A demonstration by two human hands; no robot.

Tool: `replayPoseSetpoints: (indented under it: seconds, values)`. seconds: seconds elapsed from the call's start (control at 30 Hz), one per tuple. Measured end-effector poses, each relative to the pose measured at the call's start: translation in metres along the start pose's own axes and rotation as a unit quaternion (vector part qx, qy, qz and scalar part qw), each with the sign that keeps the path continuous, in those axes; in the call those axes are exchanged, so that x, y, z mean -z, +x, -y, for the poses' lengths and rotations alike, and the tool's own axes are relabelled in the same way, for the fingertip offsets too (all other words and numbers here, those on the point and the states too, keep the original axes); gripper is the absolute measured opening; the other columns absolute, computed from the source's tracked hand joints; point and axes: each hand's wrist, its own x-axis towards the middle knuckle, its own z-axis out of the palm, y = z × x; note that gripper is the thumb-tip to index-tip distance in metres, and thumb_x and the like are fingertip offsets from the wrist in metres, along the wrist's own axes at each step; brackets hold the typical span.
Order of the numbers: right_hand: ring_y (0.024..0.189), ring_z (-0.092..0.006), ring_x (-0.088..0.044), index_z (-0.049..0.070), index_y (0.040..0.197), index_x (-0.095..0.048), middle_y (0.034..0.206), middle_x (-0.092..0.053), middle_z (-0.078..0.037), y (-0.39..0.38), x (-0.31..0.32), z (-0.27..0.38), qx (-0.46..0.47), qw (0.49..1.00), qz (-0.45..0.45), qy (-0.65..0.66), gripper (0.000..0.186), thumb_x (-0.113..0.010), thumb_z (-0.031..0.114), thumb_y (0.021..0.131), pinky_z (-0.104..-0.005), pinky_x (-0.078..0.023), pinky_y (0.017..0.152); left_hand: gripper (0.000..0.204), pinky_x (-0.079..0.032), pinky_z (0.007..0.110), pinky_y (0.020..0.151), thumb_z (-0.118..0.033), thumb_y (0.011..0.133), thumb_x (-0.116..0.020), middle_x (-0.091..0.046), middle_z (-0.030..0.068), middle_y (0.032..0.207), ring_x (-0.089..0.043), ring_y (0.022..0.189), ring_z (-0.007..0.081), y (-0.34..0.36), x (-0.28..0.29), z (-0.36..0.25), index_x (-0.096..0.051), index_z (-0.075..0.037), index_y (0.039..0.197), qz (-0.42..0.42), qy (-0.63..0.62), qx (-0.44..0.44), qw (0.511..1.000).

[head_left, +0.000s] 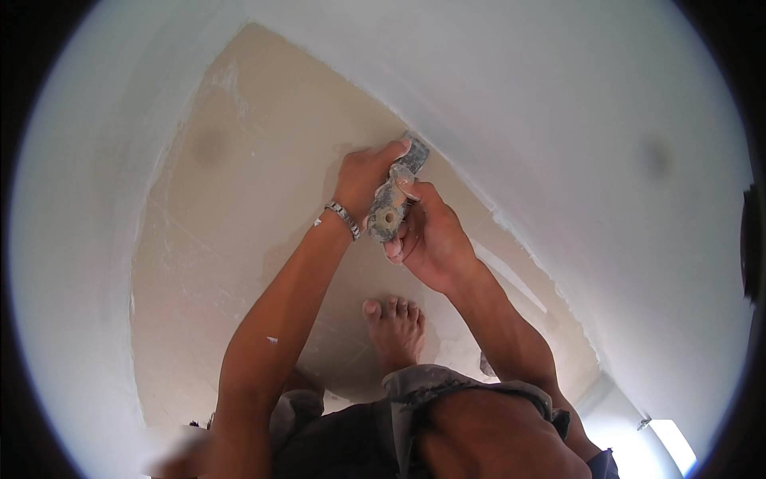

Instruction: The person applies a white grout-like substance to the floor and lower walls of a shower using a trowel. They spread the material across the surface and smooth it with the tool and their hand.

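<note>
Both my hands hold one hand tool (pixel 392 209) crusted with pale plaster, its exact kind unclear. It has a stout, worn handle with a round hole near the lower end, and a dark grey, flat end at the top. My left hand (pixel 369 177), with a metal bracelet at the wrist, closes on the upper grey end, thumb on top. My right hand (pixel 435 235) grips the handle from the right, its fingers curled beneath and partly hidden. The tool is held above the floor, close to the right wall. White smears mark my fingers and left forearm.
A beige, dust-streaked floor (pixel 231 191) narrows to a corner between the pale left wall (pixel 80 223) and right wall (pixel 574 160). My bare foot (pixel 396 331) stands below the hands. A dark object (pixel 751 243) sits at the far right rim. A bright opening (pixel 674 445) shows lower right.
</note>
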Motion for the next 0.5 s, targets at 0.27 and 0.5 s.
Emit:
replayPoseSetpoints:
  seconds: [0.27,0.5]
  values:
    - [0.065,-0.0260,-0.069,-0.001,0.112,-0.054,0.089,-0.069,-0.016,0.009,0.003,0.000,0.007,1.000,0.027,0.014,0.036,-0.052,0.035,0.109,-0.0393,-0.053,0.061,0.041,-0.052,0.032,0.062,-0.041,0.089,-0.079,-0.070,0.0055,0.080,-0.064,0.066,0.0143,0.005,0.003,-0.003,-0.073,-0.001,0.089,-0.002,-0.002,0.023,1.000]
    - [0.066,-0.0263,-0.070,-0.002,0.113,-0.055,0.091,-0.070,-0.017,0.015,0.003,0.002,0.020,0.999,0.033,0.020,0.036,-0.053,0.034,0.108,-0.0389,-0.055,0.061,0.047,-0.055,0.034,0.062,-0.046,0.090,-0.079,-0.076,0.0120,0.089,-0.070,0.070,0.0190,0.013,0.006,-0.009,-0.073,-0.001,0.102,-0.003,0.037,0.055,0.998]
